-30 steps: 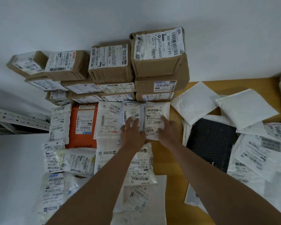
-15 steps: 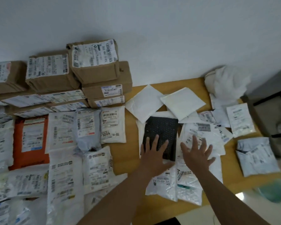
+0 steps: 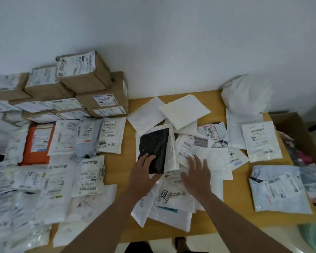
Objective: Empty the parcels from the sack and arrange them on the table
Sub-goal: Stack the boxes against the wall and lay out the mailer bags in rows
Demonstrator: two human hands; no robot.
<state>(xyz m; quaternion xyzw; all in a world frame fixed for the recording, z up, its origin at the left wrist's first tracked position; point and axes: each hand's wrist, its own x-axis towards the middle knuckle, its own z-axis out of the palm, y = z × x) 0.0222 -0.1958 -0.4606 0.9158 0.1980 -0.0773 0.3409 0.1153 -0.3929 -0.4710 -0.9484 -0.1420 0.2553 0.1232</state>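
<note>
From the head camera, a person leans over a wooden bench [image 3: 120, 167] strewn with parcels, both hands down on the unsorted heap at its middle. The left hand [image 3: 144, 177] lies with its fingers [image 3: 147, 158] spread and straight on the near end of a black bubble mailer [image 3: 154, 148], holding nothing. The mailer's long axis runs away from those fingers toward the wall, tilted slightly right. The right hand [image 3: 196, 174] rests just beside it, fingers likewise wide and flat on a white labelled parcel [image 3: 189, 148]; further loose parcels fan out beyond and to the right of those fingers. The left hand is the nearer to the black mailer. Well to the left of both hands lie the sorted rows of mailers [image 3: 84, 143] and the stacked brown boxes [image 3: 91, 88]. The crumpled white sack [image 3: 246, 95] sits far off, beyond the right fingers, at the wall. Half a second earlier both hands hovered slightly nearer the person; they have since slid forward onto the heap.
</note>
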